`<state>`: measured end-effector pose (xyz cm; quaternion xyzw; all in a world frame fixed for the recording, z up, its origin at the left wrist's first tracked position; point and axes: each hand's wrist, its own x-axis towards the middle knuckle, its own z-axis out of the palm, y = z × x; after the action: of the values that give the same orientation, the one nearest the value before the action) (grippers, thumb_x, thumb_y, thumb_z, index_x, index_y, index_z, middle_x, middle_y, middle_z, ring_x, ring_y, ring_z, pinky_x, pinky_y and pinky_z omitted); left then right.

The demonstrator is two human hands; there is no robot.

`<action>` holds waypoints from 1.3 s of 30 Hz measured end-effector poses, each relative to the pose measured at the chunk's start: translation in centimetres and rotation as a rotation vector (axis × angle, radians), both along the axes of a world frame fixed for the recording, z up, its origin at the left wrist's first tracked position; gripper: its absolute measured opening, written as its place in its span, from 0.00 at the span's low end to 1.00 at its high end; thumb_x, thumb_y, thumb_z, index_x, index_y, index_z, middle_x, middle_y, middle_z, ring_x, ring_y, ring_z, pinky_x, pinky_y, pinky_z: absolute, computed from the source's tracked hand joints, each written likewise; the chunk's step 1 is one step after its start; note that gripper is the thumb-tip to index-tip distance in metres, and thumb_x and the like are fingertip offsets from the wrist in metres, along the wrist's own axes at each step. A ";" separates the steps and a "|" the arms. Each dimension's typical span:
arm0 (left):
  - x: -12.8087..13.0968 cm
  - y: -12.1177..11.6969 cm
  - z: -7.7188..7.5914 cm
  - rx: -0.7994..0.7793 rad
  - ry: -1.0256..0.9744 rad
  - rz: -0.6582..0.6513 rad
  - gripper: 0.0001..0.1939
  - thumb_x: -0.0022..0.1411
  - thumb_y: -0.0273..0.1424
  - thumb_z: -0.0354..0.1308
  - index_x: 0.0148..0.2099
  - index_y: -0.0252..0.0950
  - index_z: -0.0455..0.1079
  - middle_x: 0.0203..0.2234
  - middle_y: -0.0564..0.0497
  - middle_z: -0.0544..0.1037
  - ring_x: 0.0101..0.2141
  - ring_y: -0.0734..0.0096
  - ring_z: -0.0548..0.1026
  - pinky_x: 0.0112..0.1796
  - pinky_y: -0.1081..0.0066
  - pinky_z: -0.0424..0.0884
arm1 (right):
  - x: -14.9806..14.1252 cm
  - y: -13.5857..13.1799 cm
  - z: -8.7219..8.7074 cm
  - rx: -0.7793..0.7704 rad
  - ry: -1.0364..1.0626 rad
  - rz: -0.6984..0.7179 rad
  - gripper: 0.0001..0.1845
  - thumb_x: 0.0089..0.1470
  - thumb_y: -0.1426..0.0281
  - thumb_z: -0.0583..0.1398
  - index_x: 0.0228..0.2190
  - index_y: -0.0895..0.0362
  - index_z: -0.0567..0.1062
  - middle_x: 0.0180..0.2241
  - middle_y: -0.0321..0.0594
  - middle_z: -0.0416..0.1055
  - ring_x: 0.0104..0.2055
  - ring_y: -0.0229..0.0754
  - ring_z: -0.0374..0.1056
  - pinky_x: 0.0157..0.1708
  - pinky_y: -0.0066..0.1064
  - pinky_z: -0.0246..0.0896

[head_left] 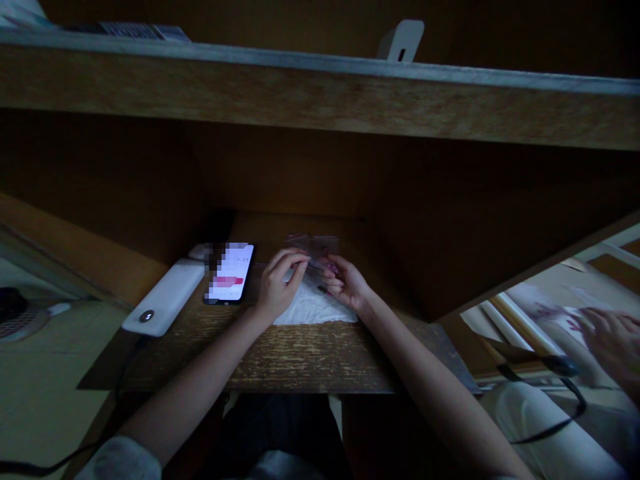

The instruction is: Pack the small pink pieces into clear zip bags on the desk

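Clear bag pinched between both hands over the white sheet

I view a dim desk from the head camera, with the bag [320, 244] over the far part of the sheet [320, 312] and reaching beyond it. The bag's pinkish far edge runs roughly left to right and faces away from me, into the desk's recess. Its long axis I cannot tell, since the hands cover the near part.

My left hand [281, 285] has thumb and fingertips brought together on the bag's plastic, at the sheet's far left. My right hand [345, 281] has its fingers curled in, thumb against them, gripping the bag above the sheet's right side; a small dark spot by those fingers is too small to identify.

Left of the sheet lies the phone [234, 273], screen lit, its long axis running away from me and leaning slightly right. Farther left of the sheet is a white case [167, 297], slanted the same way, with a round button at its near end. A shelf [300, 87] spans above and beyond the sheet. Well right of the sheet, another person's hand [610, 340] shows, blurred.
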<state>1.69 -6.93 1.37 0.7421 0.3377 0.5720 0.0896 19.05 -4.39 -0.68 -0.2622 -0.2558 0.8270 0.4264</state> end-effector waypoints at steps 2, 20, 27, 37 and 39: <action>0.0 0.0 0.0 -0.012 -0.001 -0.012 0.05 0.62 0.27 0.51 0.38 0.37 0.67 0.35 0.50 0.74 0.39 0.71 0.72 0.41 0.69 0.68 | 0.1 0.1 -0.1 -0.025 0.019 0.018 0.08 0.56 0.67 0.51 0.28 0.58 0.62 0.14 0.27 0.52 0.11 0.25 0.35 0.08 0.15 0.31; 0.6 -0.9 -0.3 -0.028 0.057 -0.143 0.08 0.63 0.27 0.48 0.43 0.37 0.67 0.41 0.47 0.76 0.43 0.70 0.73 0.44 0.67 0.70 | 0.0 -0.1 0.1 0.021 0.027 -0.067 0.09 0.55 0.65 0.53 0.29 0.58 0.65 0.13 0.25 0.49 0.11 0.26 0.38 0.09 0.16 0.34; 0.3 -0.3 -0.3 0.086 0.179 -0.042 0.07 0.60 0.28 0.54 0.42 0.38 0.67 0.38 0.49 0.75 0.40 0.69 0.73 0.41 0.65 0.69 | 0.4 0.4 -0.5 -0.015 -0.010 -0.059 0.12 0.54 0.65 0.54 0.23 0.56 0.57 0.12 0.25 0.49 0.11 0.26 0.38 0.09 0.16 0.35; -1.1 -0.2 0.9 0.272 0.561 0.088 0.04 0.57 0.27 0.54 0.31 0.37 0.69 0.44 0.49 0.73 0.42 0.61 0.67 0.41 0.60 0.65 | 0.3 0.1 0.1 0.079 -0.078 -0.062 0.16 0.50 0.65 0.58 0.21 0.55 0.55 0.11 0.22 0.47 0.10 0.25 0.35 0.08 0.17 0.30; -1.3 -0.3 1.1 0.279 0.625 0.026 0.05 0.58 0.26 0.52 0.33 0.37 0.69 0.44 0.49 0.73 0.44 0.61 0.67 0.42 0.60 0.66 | 0.4 0.2 0.1 0.073 -0.067 -0.081 0.15 0.50 0.65 0.58 0.22 0.55 0.55 0.12 0.22 0.47 0.11 0.25 0.35 0.09 0.17 0.30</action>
<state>0.34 -7.27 2.47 0.8822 0.2770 0.3588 -0.1278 19.42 -4.15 -0.57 -0.2839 -0.2892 0.7900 0.4600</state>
